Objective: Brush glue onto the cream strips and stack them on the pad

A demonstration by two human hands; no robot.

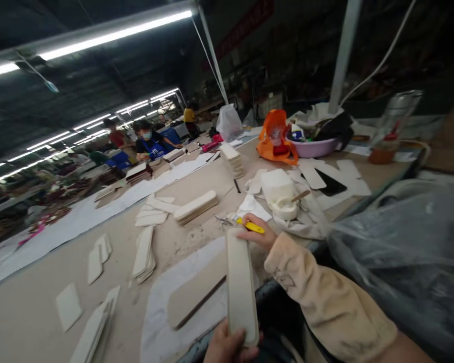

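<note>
A long, pale, round-cornered panel (pixel 242 287) is held tilted over the near table edge. My left hand (pixel 230 344) is closed on its near end, thumb on top. My right hand (pixel 259 233) pinches the far end; its forearm wears a beige sleeve. Against the right fingers lies a small tool with a yellow handle (pixel 254 227) and a metal tip; whether the hand grips it too I cannot tell. Left of the panel, a brown board (pixel 196 290) with a dark edge lies on a white sheet (pixel 157 307).
Stacks of similar pale strips (pixel 196 206) lie across the table (pixel 124 322). Beyond my right hand are a white container (pixel 278 189), a dark phone (pixel 327 184), an orange bag (pixel 276 141), a purple basin (pixel 316 147) and a jar (pixel 386 148). Clear plastic (pixel 404 242) hangs at right. Co-workers (pixel 149 141) stand farther back.
</note>
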